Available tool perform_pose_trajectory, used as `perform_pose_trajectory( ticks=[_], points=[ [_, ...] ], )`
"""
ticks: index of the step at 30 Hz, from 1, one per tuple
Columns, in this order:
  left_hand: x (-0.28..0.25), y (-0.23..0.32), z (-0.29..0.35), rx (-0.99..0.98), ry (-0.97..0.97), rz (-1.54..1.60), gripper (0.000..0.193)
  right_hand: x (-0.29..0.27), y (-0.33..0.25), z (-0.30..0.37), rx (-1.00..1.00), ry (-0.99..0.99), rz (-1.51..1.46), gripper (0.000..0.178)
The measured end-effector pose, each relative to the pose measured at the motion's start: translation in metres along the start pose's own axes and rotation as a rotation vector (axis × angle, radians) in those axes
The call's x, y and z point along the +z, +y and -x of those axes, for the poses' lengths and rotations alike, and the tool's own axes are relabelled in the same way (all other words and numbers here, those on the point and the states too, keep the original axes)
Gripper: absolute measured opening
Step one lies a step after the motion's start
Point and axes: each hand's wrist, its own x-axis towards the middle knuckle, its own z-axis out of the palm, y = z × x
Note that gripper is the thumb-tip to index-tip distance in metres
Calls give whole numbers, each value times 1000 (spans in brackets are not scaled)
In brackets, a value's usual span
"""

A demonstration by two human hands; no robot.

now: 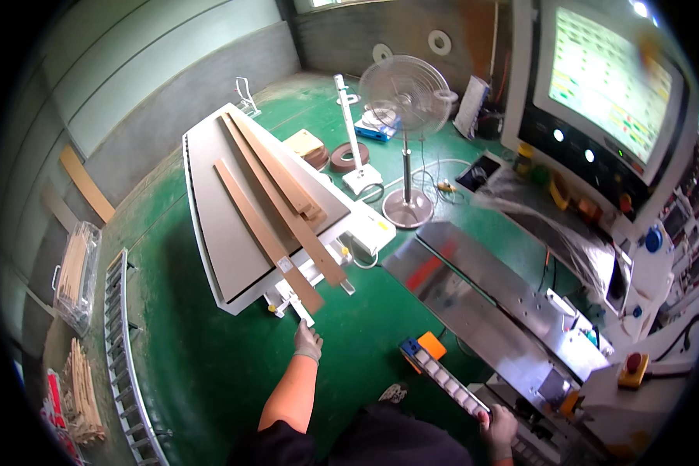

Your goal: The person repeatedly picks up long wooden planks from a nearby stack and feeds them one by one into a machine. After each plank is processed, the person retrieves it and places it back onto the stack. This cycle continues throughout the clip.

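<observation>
My left hand [308, 342], in a pale glove, is closed round the end of a white bar [300, 309] that juts from the near end of a wheeled table [229, 304]. On its grey top lie several long brown boards [258, 221]; two of them overhang the near end, just above my left hand. My right hand [500, 429], also gloved with bare fingertips, is low at the right. Its fingers curl against the near end of a narrow roller rail [450, 384] with pale rollers. Part of that grip is hidden from view.
A steel machine bed [489, 311] and a lit screen [610, 78] stand at the right. Beyond the table are a pedestal fan [406, 155], a white post [349, 124] and brown rolls [348, 158]. A ladder [124, 357] and bundled wood strips [76, 272] lie left.
</observation>
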Motion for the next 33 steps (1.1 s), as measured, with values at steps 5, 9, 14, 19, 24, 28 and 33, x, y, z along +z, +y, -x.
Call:
perform_pose_trajectory(
  ticks=[5, 9, 14, 19, 24, 28, 33],
  points=[
    [13, 28, -49, 42, -366, 221, 60, 20, -51, -40, 118, -174, 15, 38],
    [28, 41, -43, 90, -333, 149, 33, 29, -158, -90, -10, -210, -166, 19],
    [29, 58, 101, 77, -931, -51, 46, 79, -240, -131, -219, -318, -529, 40],
    [-6, -12, 145, -16, -1291, -201, 65, 115, -271, -138, 145, -575, -987, 49],
    [27, 12, 154, -362, -986, 347, 52, 77, -243, -119, 232, -523, -922, 45],
    [43, 73, 79, -219, -946, 424, 51, 17, -194, -90, 395, -245, -899, 39],
    [82, 94, 97, -110, -917, 422, 56, -75, -96, -24, 540, 89, -824, 34]
  ],
)
